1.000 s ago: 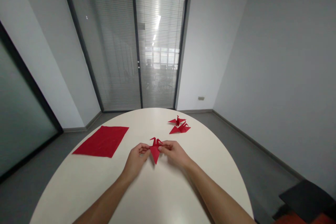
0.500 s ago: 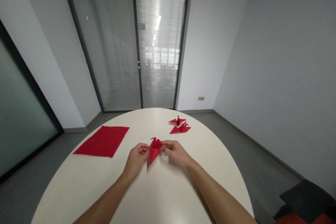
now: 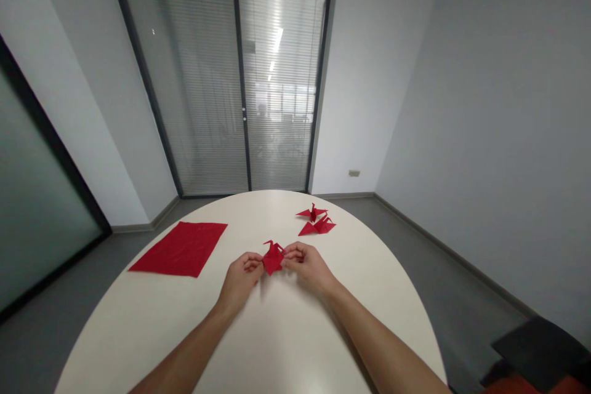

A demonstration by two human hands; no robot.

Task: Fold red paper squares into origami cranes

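A small red paper crane (image 3: pixel 273 257) is pinched between both my hands just above the white round table (image 3: pixel 286 345). My left hand (image 3: pixel 241 277) grips its left side with closed fingers. On the other side, my right hand (image 3: pixel 305 265) holds its right edge, fingers curled. The crane's thin neck points up to the left. Its lower wing looks folded up into a compact shape.
Two finished red paper cranes (image 3: pixel 316 220) lie farther back on the table, right of centre. A stack of flat red paper sheets (image 3: pixel 181 248) lies at the left. A dark chair (image 3: pixel 540 351) stands at the lower right beyond the table edge.
The long pointed wing that hung down below the crane has been raised and folded in; the crane now looks shorter. Both hands stay in nearly the same place.
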